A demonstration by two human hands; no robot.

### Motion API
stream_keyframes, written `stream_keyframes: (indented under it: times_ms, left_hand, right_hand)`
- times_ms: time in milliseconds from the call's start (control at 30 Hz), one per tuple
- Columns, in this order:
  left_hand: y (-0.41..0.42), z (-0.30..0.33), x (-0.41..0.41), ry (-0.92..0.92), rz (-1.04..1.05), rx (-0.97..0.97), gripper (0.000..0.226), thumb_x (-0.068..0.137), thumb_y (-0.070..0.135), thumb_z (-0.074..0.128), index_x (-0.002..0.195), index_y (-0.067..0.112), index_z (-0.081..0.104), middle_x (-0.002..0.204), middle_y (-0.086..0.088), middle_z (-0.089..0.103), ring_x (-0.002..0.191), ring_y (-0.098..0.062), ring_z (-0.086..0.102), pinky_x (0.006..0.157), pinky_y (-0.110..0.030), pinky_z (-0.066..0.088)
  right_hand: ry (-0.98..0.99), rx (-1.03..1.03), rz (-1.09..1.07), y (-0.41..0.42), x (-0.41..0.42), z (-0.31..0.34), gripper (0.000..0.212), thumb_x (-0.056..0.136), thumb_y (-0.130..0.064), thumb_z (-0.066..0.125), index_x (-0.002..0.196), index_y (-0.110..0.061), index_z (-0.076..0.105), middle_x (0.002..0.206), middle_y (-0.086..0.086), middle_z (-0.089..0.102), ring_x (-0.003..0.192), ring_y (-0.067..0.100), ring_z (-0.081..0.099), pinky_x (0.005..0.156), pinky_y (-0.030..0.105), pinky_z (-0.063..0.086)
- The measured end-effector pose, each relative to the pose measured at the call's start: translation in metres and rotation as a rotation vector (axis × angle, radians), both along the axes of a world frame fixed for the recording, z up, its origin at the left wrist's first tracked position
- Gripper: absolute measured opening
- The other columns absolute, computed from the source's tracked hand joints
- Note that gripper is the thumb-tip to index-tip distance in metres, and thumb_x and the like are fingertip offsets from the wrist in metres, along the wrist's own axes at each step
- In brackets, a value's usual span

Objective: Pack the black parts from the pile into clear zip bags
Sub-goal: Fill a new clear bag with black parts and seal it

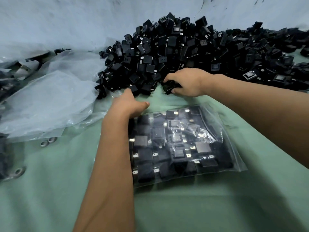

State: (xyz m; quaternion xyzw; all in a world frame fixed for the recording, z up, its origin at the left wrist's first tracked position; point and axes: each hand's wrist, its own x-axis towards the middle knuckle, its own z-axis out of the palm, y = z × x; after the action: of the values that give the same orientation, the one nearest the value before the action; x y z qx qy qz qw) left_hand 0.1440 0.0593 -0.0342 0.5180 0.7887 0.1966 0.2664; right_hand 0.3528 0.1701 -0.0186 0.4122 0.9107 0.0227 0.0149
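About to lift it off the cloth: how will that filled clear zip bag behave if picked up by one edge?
The zip bag will probably sag and fold: its film is thin and wrinkled. It looks heavy for its size, being packed with black parts in rows. Those rows would likely slide toward the low corner. The glossy film may slip in a grip, so supporting it from below seems safer.

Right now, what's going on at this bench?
A person is bagging black parts. The right hand grips a few parts at the near edge of the pile. The left hand rests at the mouth of a clear zip bag, already well filled, lying flat on the green cloth. Loose plastic sheeting sits left.
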Motion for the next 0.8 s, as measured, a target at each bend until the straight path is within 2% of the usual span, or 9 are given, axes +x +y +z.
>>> stream_keyframes:
  times_ms: [100, 200, 267, 333, 400, 467, 600, 700, 800]
  left_hand:
    - [0.001, -0.002, 0.003, 0.013, -0.072, 0.002, 0.08, 0.092, 0.049, 0.069, 0.158, 0.028, 0.029, 0.161, -0.008, 0.038, 0.151, -0.033, 0.03, 0.122, -0.051, 0.029]
    - [0.002, -0.005, 0.001, 0.025, -0.138, -0.004, 0.07, 0.09, 0.049, 0.071, 0.152, 0.035, 0.041, 0.159, -0.002, 0.042, 0.152, -0.033, 0.027, 0.123, -0.052, 0.027]
    - [0.003, -0.006, 0.0, 0.032, -0.165, 0.004, 0.069, 0.089, 0.048, 0.073, 0.15, 0.036, 0.043, 0.161, -0.004, 0.04, 0.152, -0.031, 0.029, 0.122, -0.05, 0.031]
    - [0.004, -0.004, 0.002, 0.037, -0.222, 0.04, 0.058, 0.092, 0.043, 0.071, 0.145, 0.03, 0.051, 0.153, -0.001, 0.051, 0.146, -0.025, 0.04, 0.117, -0.046, 0.038]
    - [0.004, -0.003, 0.005, 0.02, -0.209, 0.093, 0.035, 0.094, 0.034, 0.069, 0.127, 0.023, 0.064, 0.13, -0.003, 0.066, 0.119, -0.023, 0.062, 0.1, -0.04, 0.051]
    - [0.005, -0.003, 0.005, 0.041, -0.127, 0.156, 0.017, 0.093, 0.024, 0.066, 0.106, 0.014, 0.071, 0.103, -0.007, 0.072, 0.093, -0.025, 0.068, 0.082, -0.038, 0.056]
    - [0.005, -0.001, 0.001, -0.013, 0.067, 0.29, 0.014, 0.089, 0.015, 0.066, 0.086, 0.024, 0.076, 0.09, 0.003, 0.071, 0.085, -0.018, 0.065, 0.067, -0.028, 0.049]
    - [0.004, -0.001, 0.001, -0.067, 0.107, 0.36, 0.016, 0.086, 0.014, 0.066, 0.083, 0.026, 0.075, 0.09, 0.006, 0.071, 0.086, -0.015, 0.066, 0.07, -0.028, 0.052]
    - [0.004, -0.002, 0.001, -0.095, 0.093, 0.347, 0.013, 0.087, 0.014, 0.068, 0.084, 0.026, 0.074, 0.087, 0.008, 0.07, 0.086, -0.013, 0.067, 0.075, -0.031, 0.057]
  right_hand:
    - [-0.019, 0.204, -0.053, 0.0, 0.007, -0.006, 0.039, 0.101, -0.044, 0.057, 0.133, -0.021, 0.059, 0.119, 0.007, 0.064, 0.117, 0.03, 0.056, 0.078, 0.042, 0.052]
    - [0.133, 0.361, 0.019, 0.002, 0.007, -0.012, 0.046, 0.1, -0.052, 0.052, 0.126, -0.015, 0.063, 0.118, 0.008, 0.057, 0.114, 0.027, 0.05, 0.071, 0.038, 0.047]
    - [0.247, 0.35, 0.1, 0.003, -0.005, -0.009, 0.052, 0.099, -0.055, 0.051, 0.13, -0.015, 0.061, 0.12, 0.01, 0.054, 0.114, 0.027, 0.047, 0.079, 0.043, 0.052]
    - [0.205, 0.296, 0.206, 0.006, -0.022, -0.005, 0.06, 0.096, -0.059, 0.054, 0.14, -0.019, 0.054, 0.132, 0.011, 0.049, 0.12, 0.029, 0.043, 0.093, 0.049, 0.051]
    - [0.072, 0.251, 0.286, 0.008, -0.043, -0.002, 0.067, 0.094, -0.063, 0.055, 0.152, -0.032, 0.042, 0.155, 0.01, 0.037, 0.138, 0.034, 0.032, 0.104, 0.054, 0.045]
    - [-0.035, 0.218, 0.303, 0.011, -0.061, 0.0, 0.07, 0.093, -0.067, 0.049, 0.157, -0.046, 0.03, 0.17, 0.003, 0.017, 0.153, 0.034, 0.013, 0.111, 0.061, 0.033]
    - [-0.21, 0.173, 0.269, 0.018, -0.082, -0.003, 0.076, 0.089, -0.082, 0.034, 0.157, -0.058, 0.016, 0.173, -0.003, -0.012, 0.159, 0.031, -0.01, 0.124, 0.063, 0.003]
    - [-0.167, 0.165, 0.254, 0.02, -0.08, -0.013, 0.072, 0.092, -0.08, 0.035, 0.158, -0.054, 0.02, 0.174, 0.0, -0.006, 0.16, 0.029, -0.002, 0.125, 0.06, -0.003]
    - [-0.085, 0.179, 0.254, 0.024, -0.066, -0.015, 0.062, 0.093, -0.072, 0.039, 0.151, -0.05, 0.035, 0.171, 0.003, 0.014, 0.157, 0.027, 0.014, 0.126, 0.056, 0.007]
